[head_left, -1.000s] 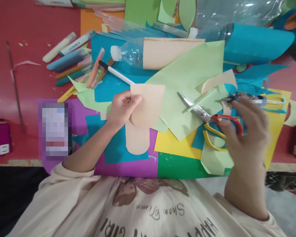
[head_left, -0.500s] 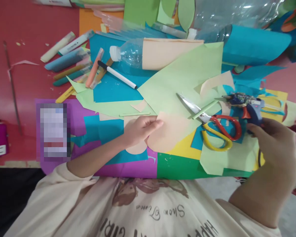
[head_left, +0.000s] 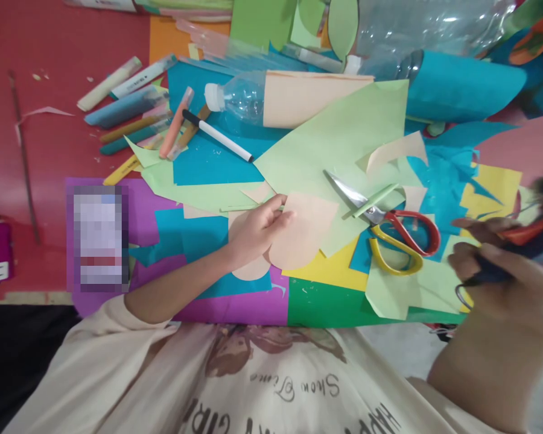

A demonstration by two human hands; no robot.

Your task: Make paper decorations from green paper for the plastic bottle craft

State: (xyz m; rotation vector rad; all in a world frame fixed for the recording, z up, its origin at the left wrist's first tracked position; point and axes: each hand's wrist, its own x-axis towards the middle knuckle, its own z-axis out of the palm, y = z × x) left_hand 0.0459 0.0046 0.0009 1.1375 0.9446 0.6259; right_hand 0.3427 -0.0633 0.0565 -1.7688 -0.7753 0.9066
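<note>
Peach paper [head_left: 305,235] juts from the pinching left hand [head_left: 259,232], the right hand [head_left: 518,286] gripping a glue gun [head_left: 540,242].

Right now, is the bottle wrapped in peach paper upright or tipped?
Tipped onto its side: the bottle lies lengthwise, white cap pointing left in the picture, peach wrap extending right.

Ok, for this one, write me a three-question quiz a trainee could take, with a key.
1. Which hand holds the dark blue tool?
2. True or false: neither hand touches the scissors.
3. What does the left hand hold?
a) a marker
b) a peach paper piece
c) a bottle

Key: 1. the right hand; 2. true; 3. b
</note>
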